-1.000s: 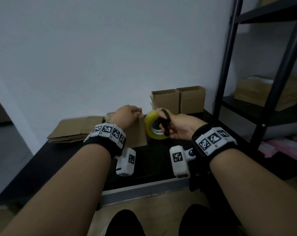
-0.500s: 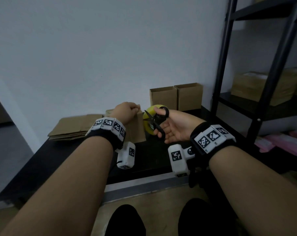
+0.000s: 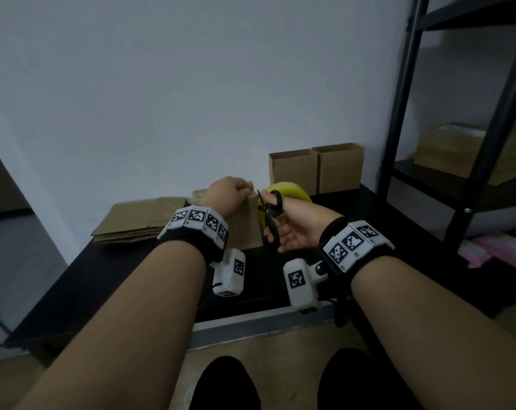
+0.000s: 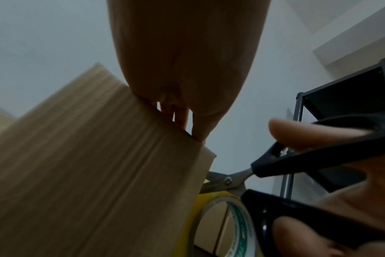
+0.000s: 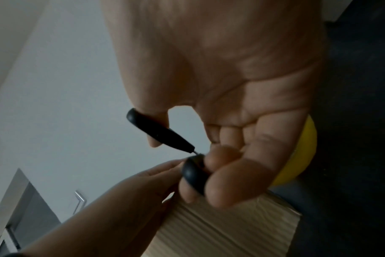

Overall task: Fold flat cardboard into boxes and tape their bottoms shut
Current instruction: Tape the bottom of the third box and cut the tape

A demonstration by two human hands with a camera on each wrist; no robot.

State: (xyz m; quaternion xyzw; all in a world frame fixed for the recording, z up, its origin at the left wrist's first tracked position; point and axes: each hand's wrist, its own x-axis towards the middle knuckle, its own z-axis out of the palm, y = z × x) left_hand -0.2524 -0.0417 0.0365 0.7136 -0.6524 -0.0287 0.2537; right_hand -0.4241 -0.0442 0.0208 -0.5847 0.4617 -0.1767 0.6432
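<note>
Cardboard box [image 3: 246, 224], upright on the bench [image 3: 138, 279], is gripped at its top edge by the left hand [image 3: 228, 192]. Right hand [image 3: 299, 223], fingers through the handles, holds black scissors [image 3: 270, 213] with blades parted beside the yellow tape roll [image 3: 292, 192].

1. A stockroom or packing corner, plain and dim: a bare white wall [image 3: 191, 84] rises at twelve o'clock behind a low black table [image 3: 103, 279].
2. A black metal shelving rack [image 3: 487, 113] at two o'clock holds a brown carton [image 3: 446, 149].
3. Flattened cardboard [image 3: 138, 220] is stacked at ten o'clock; two made-up boxes [image 3: 316, 170] stand at one o'clock.
</note>
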